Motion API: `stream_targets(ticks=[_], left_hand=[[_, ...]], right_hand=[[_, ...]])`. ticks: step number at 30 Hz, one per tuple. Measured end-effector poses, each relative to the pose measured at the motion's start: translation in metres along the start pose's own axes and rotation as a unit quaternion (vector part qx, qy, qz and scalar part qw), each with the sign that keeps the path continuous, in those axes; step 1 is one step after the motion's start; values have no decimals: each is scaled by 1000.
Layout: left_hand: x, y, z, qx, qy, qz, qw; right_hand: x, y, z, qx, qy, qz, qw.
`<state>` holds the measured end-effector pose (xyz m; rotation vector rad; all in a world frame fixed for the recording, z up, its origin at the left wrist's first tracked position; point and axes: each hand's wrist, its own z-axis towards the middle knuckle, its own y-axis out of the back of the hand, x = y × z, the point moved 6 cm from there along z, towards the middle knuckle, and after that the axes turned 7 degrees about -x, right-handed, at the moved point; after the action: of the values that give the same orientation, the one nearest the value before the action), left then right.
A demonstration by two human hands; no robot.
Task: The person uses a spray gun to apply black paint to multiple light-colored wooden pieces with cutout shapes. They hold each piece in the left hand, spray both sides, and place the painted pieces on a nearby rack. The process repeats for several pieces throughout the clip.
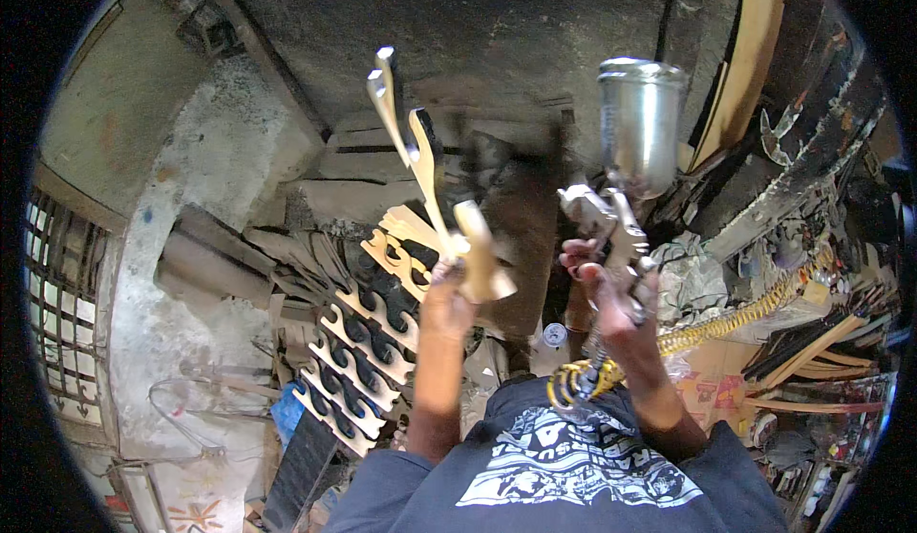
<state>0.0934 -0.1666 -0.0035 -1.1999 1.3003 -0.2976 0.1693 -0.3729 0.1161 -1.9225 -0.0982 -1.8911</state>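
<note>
My left hand (447, 289) is closed around the lower end of a pale carved wooden piece (427, 170). The piece rises from my fist in slender curves, and its broad lower part beside my fingers is blurred. In my right hand (619, 296) is a metal spray gun (594, 210), held upright with my fingers wrapped about its handle. A shiny silver cup (642, 127) sits on top of the gun. From the bottom of the handle runs a yellow coiled air hose (731, 319). The gun stands to the right of the wooden piece, apart from it.
Several rows of scroll-cut wooden pieces (368, 347) lie to the left of my left forearm. A barred window (67, 294) is at the far left. Wood strips (812, 356) are piled at the right, near crumpled plastic sheeting (693, 275). A long plank (745, 65) leans at the back right.
</note>
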Motion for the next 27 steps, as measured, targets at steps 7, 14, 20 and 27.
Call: stream_targets(ticks=[7, 14, 20, 27], left_hand=[[28, -78, -30, 103, -63, 125, 985], [-27, -107, -6, 134, -96, 144, 976], [-119, -178, 55, 104, -181, 252, 945], [-146, -204, 37, 112, -91, 506, 850]], right_hand=[[-28, 9, 9, 55, 75, -184, 979], [-39, 24, -8, 31, 112, -103, 988], [-49, 46, -6, 10, 85, -173, 981], [-60, 70, -32, -5, -38, -32, 999]])
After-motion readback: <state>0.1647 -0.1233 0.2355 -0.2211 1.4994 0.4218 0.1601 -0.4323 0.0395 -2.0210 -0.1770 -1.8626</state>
